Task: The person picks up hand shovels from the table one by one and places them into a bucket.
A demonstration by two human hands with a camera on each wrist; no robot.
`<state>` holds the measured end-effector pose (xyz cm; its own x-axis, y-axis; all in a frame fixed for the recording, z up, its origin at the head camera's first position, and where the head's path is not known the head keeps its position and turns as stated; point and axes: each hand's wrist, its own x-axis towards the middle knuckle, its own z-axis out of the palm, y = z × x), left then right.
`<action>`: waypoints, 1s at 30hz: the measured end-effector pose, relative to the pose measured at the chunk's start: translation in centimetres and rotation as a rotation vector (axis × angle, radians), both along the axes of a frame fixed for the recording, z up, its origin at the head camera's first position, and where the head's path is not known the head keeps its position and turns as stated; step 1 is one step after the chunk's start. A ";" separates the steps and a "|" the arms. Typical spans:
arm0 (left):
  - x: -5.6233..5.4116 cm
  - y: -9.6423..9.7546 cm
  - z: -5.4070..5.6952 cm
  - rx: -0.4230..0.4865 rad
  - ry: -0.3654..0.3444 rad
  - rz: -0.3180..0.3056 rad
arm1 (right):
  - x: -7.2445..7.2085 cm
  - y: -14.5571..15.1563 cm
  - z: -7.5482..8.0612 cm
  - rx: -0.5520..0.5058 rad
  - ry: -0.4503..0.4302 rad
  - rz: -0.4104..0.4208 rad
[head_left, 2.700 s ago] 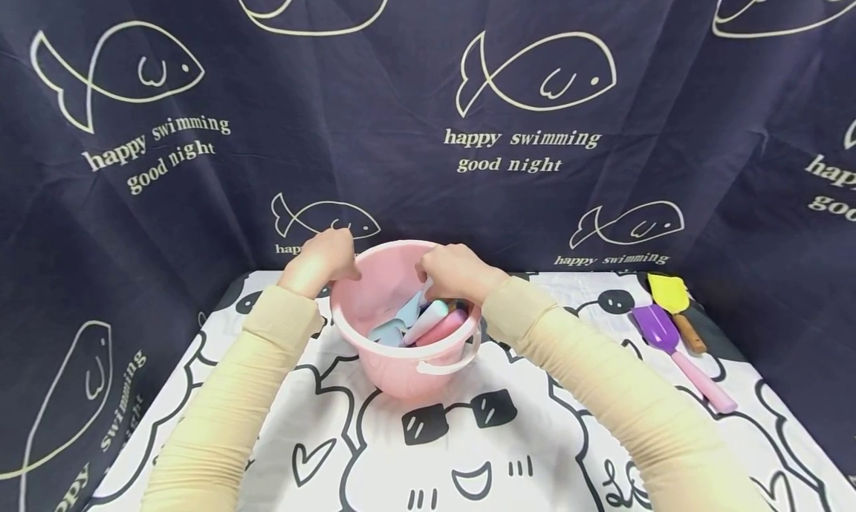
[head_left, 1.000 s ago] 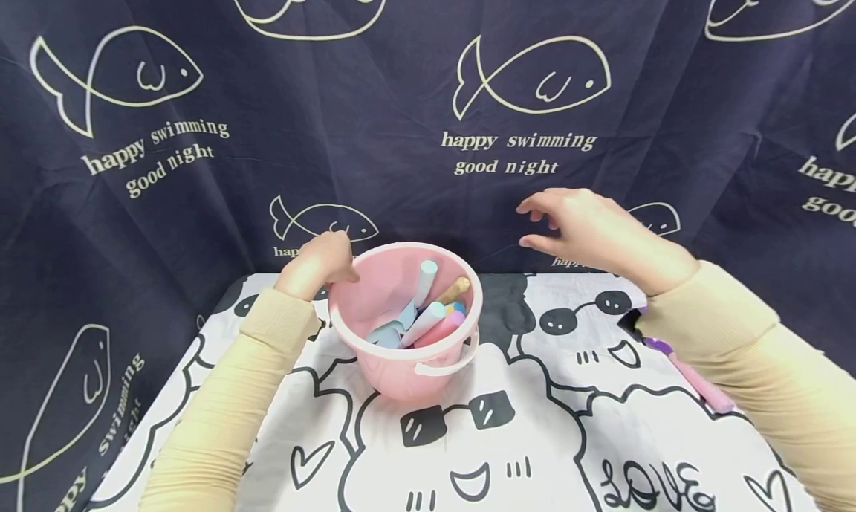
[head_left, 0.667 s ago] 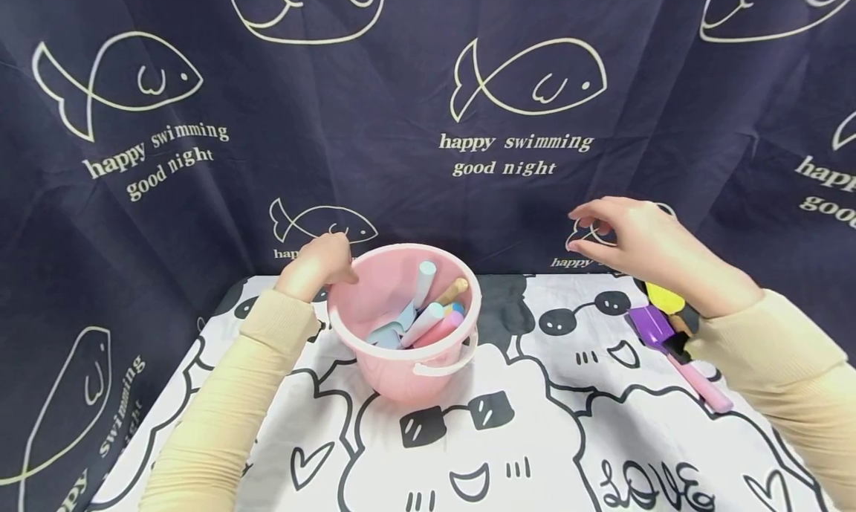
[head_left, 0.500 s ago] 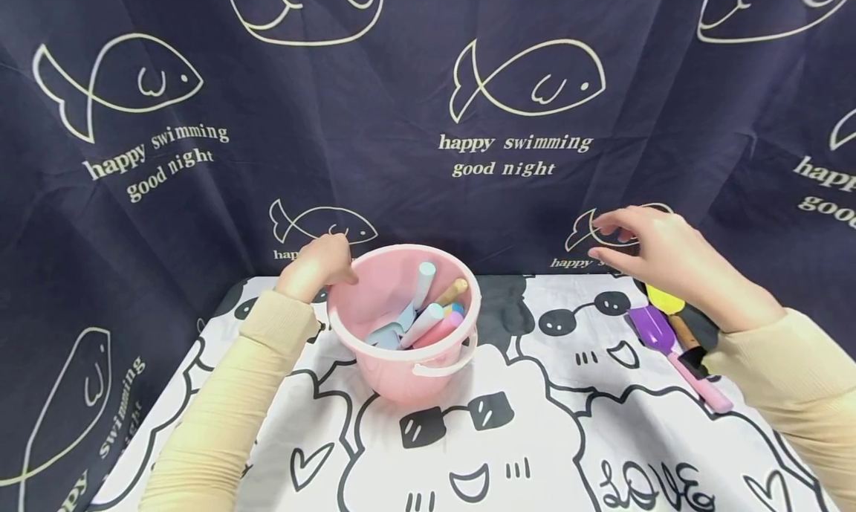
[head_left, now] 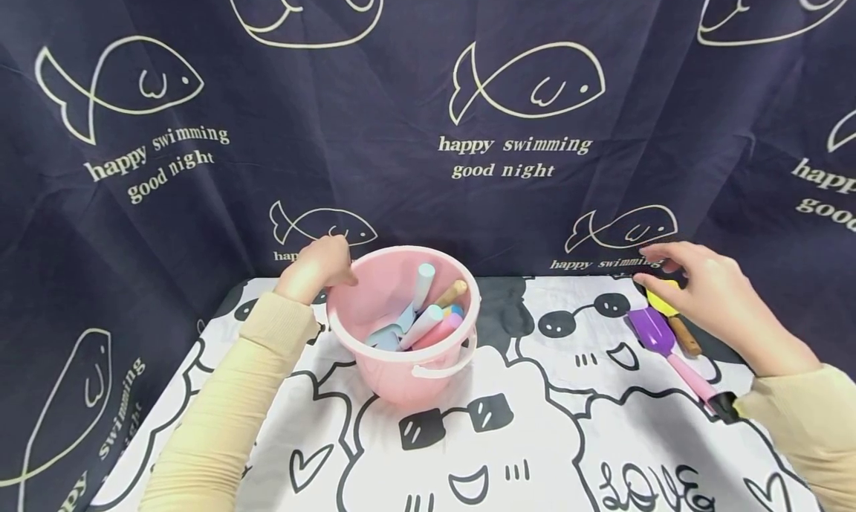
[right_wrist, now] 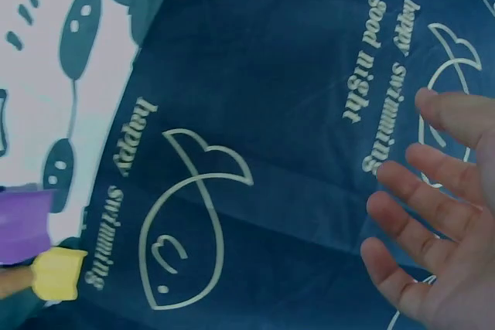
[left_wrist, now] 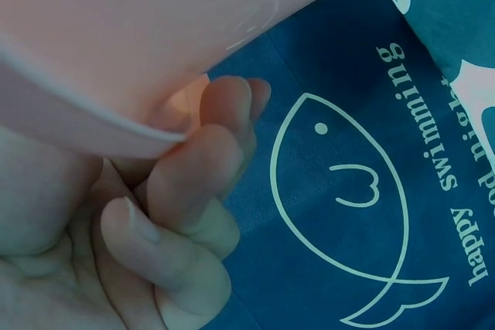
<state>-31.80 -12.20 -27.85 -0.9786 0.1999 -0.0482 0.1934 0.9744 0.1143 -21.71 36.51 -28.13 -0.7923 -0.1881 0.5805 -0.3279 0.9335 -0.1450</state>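
Note:
My left hand [head_left: 319, 267] grips the far left rim of a pink bucket [head_left: 401, 382]; in the left wrist view its fingers [left_wrist: 193, 168] curl under the rim. Inside the bucket lie several shovel-like tools, with a pale blue handle [head_left: 424, 287], a wooden handle [head_left: 452, 293] and a pink handle [head_left: 438, 332] sticking up. My right hand [head_left: 722, 296] hovers at the right, holding nothing, fingers loosely bent and spread. Just below and left of it lie a small yellow shovel [head_left: 658, 302] with a wooden handle and a small purple shovel [head_left: 654, 331] with a pink handle.
A white cloth [head_left: 535, 438] printed with black cartoon sheep covers the table. Behind and at both sides hangs a dark blue curtain [head_left: 414, 88] with fish prints. The bucket's white carrying handle [head_left: 448, 365] hangs down on its near right side.
My right hand has come out of the bucket, moved right with nothing in it, then sunk lower by the yellow and purple shovels. The left hand has stayed on the rim.

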 end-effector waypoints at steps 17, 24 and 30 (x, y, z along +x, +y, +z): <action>0.2 0.1 -0.1 0.009 -0.004 0.004 | 0.1 4.1 -5.9 -0.110 -0.200 -0.151; 0.1 0.1 -0.2 0.005 -0.013 0.013 | 0.0 5.5 -8.7 -0.136 -0.230 -0.160; 0.2 0.0 -0.1 0.012 -0.003 0.014 | 0.2 6.9 -11.2 -0.142 -0.346 -0.199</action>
<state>-31.60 -12.18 -27.97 -0.9812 0.1866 -0.0486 0.1793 0.9757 0.1262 -21.55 43.45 -39.33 -0.9577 0.0504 0.2834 -0.0532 0.9366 -0.3464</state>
